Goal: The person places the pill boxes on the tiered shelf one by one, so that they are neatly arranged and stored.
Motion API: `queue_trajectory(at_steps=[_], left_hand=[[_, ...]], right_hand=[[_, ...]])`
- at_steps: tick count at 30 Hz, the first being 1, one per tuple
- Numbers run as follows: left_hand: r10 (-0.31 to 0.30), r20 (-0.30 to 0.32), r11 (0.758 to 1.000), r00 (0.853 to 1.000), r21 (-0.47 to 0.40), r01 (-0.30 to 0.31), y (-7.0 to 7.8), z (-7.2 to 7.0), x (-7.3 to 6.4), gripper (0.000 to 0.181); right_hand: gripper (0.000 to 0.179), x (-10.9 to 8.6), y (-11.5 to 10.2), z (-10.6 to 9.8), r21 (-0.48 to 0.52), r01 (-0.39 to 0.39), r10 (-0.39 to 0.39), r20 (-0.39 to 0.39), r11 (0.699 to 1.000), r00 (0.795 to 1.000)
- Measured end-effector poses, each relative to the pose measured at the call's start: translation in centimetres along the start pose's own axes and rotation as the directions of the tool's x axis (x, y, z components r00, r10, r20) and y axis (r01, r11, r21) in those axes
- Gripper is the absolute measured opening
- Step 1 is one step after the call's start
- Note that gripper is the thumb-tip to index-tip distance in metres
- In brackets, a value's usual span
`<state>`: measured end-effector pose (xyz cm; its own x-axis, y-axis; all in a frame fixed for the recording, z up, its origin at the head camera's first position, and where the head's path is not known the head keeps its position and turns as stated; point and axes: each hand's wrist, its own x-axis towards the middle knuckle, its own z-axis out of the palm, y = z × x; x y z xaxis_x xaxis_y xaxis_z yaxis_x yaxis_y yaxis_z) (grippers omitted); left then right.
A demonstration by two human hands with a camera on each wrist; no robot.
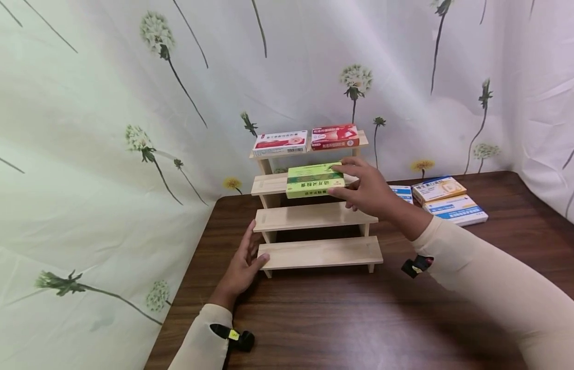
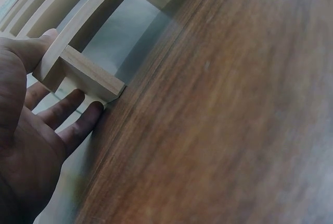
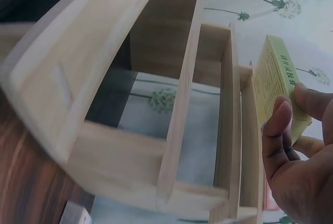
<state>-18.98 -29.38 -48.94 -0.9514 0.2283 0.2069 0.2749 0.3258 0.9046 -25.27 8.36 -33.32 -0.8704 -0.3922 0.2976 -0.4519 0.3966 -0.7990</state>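
Note:
My right hand [image 1: 368, 187] pinches the right end of a yellow-green medicine box [image 1: 315, 180], thumb on the near side and fingers at the far side. In the head view the box appears over the second-highest step of a wooden stepped display rack [image 1: 317, 216]; I cannot tell whether it touches. The right wrist view shows that box [image 3: 281, 78] beside the rack's upper steps. At the rack's left side, my left hand [image 1: 240, 267] touches the lower steps. Its thumb lies on the lowest step, and its extended fingers are against the side [image 2: 93, 78].
On the top step lie a white-and-red medicine box [image 1: 281, 143] and a red one [image 1: 335, 137]. Right of the rack, an orange-and-white box [image 1: 438, 189] and blue-and-white boxes [image 1: 455, 209] lie on the dark wooden table [image 1: 342, 318]. A flower-patterned curtain [image 1: 291, 67] hangs behind.

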Motion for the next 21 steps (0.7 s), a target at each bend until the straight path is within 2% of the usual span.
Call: queue_trajectory(at_steps=[7, 17, 21], left_hand=[[-0.005, -0.003, 1.000, 1.000, -0.009, 0.005, -0.1, 0.0, 0.0, 0.097], [-0.002, 0.008, 1.000, 1.000, -0.019, 0.002, 0.0, 0.1, 0.1, 0.097], [0.001, 0.010, 1.000, 1.000, -0.023, -0.001, 0.0, 0.0, 0.0, 0.097]], right_hand=[[0.063, 1.3, -0.4, 1.9, -0.002, -0.021, 0.021, -0.003, 1.000, 1.000], [0.064, 2.7, -0.5, 4.9, 0.064, -0.041, 0.042, -0.019, 0.997, 0.999], [0.064, 3.2, -0.7, 6.3, 0.090, -0.027, 0.029, -0.022, 0.996, 0.999]])
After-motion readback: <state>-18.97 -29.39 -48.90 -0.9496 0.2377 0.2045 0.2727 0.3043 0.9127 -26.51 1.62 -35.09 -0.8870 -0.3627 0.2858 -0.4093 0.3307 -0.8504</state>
